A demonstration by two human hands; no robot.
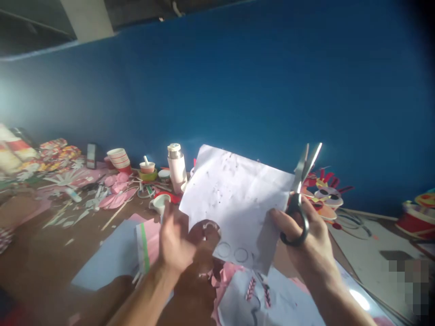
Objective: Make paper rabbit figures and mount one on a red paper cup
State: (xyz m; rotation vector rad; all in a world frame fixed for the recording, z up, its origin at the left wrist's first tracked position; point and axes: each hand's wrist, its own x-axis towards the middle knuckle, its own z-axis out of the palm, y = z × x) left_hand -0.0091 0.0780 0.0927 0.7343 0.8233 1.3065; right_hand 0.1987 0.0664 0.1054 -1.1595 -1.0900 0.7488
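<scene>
A white sheet of paper (238, 194) is held up in front of me, with dark specks and drawn circles near its lower edge. My right hand (309, 240) grips black-handled scissors (295, 213), their blades pointing up and apart. Its thumb lies on the paper's right edge. My left hand (175, 242) is beside the sheet's lower left edge, fingers spread and slightly blurred. Whether it touches the paper I cannot tell. A dark area between that hand and the circles hides the sheet's lower left corner.
A white flask (177, 170), a mug (160, 203) and stacked paper cups (118, 160) stand behind. Pink cutouts (117, 194) and scraps litter the left. Blue sheets (108, 258) lie below. Colourful paper crafts (328, 194) sit right, before a blue wall (258, 90).
</scene>
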